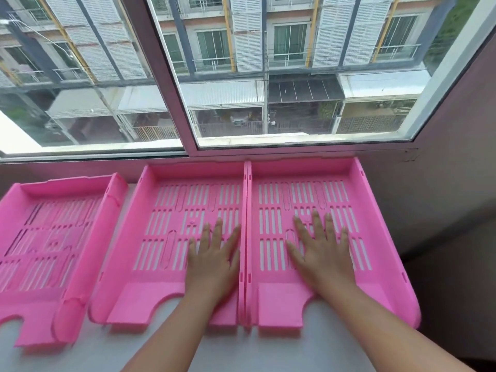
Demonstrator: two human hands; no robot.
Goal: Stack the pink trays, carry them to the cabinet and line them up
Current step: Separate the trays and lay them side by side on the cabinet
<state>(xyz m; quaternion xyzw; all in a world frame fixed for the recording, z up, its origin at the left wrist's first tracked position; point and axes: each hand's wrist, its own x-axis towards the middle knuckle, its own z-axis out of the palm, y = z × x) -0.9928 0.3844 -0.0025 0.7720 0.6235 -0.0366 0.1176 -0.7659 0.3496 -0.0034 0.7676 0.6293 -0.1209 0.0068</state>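
Three pink slotted trays lie side by side on a white surface under a window. The left tray sits slightly apart and turned a little. The middle tray and the right tray touch along their side walls. My left hand lies flat, fingers spread, on the middle tray's floor near its right wall. My right hand lies flat, fingers spread, on the right tray's floor. Neither hand grips anything.
The white surface runs along the window sill. A large glass window rises directly behind the trays. A pinkish wall closes the right side beside the right tray.
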